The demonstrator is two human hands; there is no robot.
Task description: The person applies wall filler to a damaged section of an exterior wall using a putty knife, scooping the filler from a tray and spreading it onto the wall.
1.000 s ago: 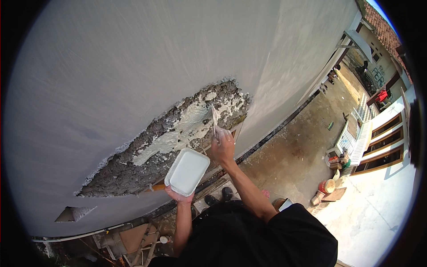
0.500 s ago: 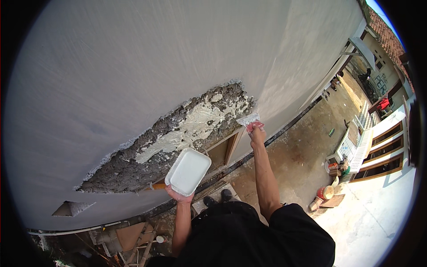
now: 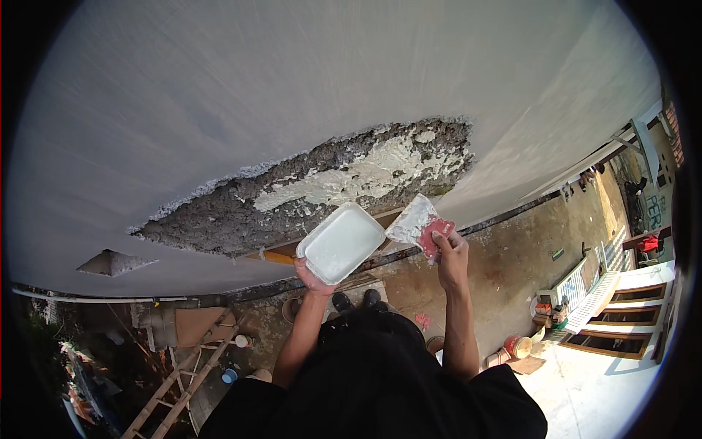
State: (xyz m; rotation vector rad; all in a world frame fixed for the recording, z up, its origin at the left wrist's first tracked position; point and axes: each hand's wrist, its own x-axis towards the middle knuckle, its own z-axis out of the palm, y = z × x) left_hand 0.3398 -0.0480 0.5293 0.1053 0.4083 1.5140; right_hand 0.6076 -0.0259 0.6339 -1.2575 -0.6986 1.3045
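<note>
Left hand (image 3: 308, 276) cupped under a white plaster tray (image 3: 341, 243), fingers wrapped beneath it. Right hand (image 3: 450, 253) just beside, fingers pinching a red-handled putty knife (image 3: 419, 224) — blade touching the tray's edge. Beyond the fingers — broken wall patch (image 3: 329, 186), part-filled with white plaster.

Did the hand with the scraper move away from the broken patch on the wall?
Yes. The right hand with the scraper dropped from the broken patch toward the white tray.
</note>
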